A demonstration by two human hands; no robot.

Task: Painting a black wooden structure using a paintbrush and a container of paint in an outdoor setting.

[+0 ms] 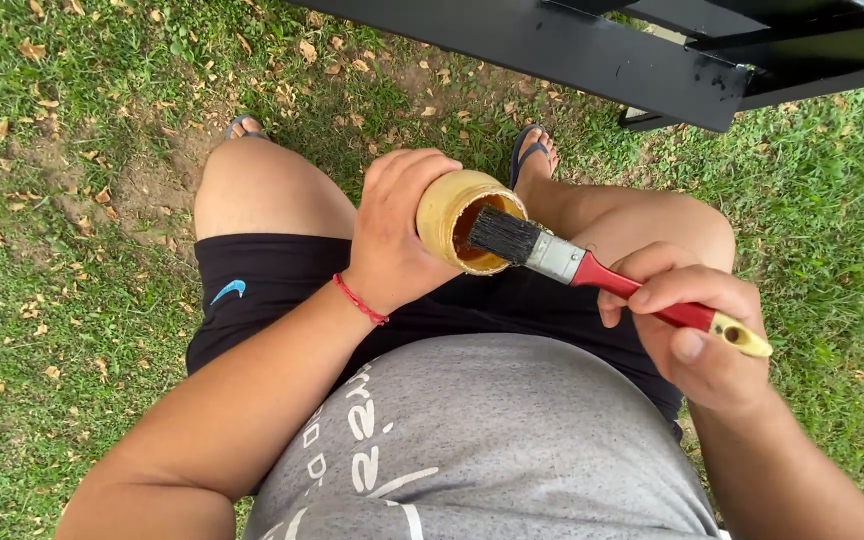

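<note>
My left hand (392, 230) grips a small yellowish jar (449, 212), tilted so its open mouth faces right and shows brown liquid inside. My right hand (692, 325) holds a paintbrush (602, 275) by its red handle with a yellow tip. The brush's black bristles sit at the jar's mouth, just inside the rim. Both hands hover above my lap, over black shorts and a grey shirt.
A black painted metal frame (592, 45) runs across the top, just past my knees. Grass with dry leaves and bare dirt patches (82, 180) surrounds me. My feet in sandals (532, 150) rest on the ground below the frame.
</note>
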